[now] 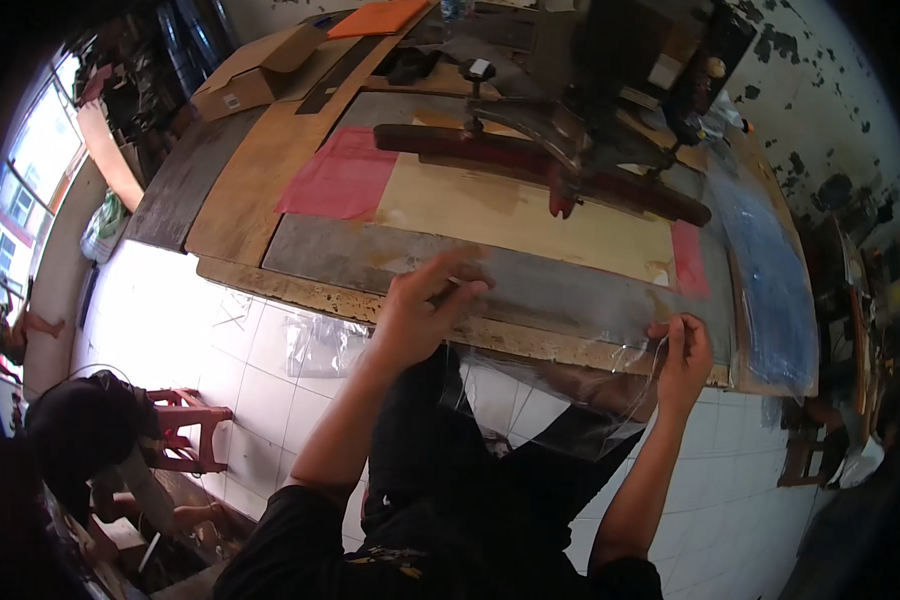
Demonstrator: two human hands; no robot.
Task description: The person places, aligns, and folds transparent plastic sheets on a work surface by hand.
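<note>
A thin clear plastic sheet (570, 405) hangs in front of the table edge, over my lap. On its right, my right hand (683, 358) pinches the sheet between thumb and fingers. My left hand (430, 305) is raised over the grey board (340, 250), fingers curled toward the thumb by the sheet's left end; its grip is slightly blurred. Beyond both hands, a cream panel (510, 217) with a pink sheet (342, 172) at its left lies on the board. Above the panel stands a press-like machine with a dark red bar (530, 157).
A cardboard box (260, 72) and an orange sheet (378, 17) lie at the back left. Blue plastic-covered material (770, 270) lies at the right. Another person (95, 430) bends low near a red stool (192, 430) at lower left.
</note>
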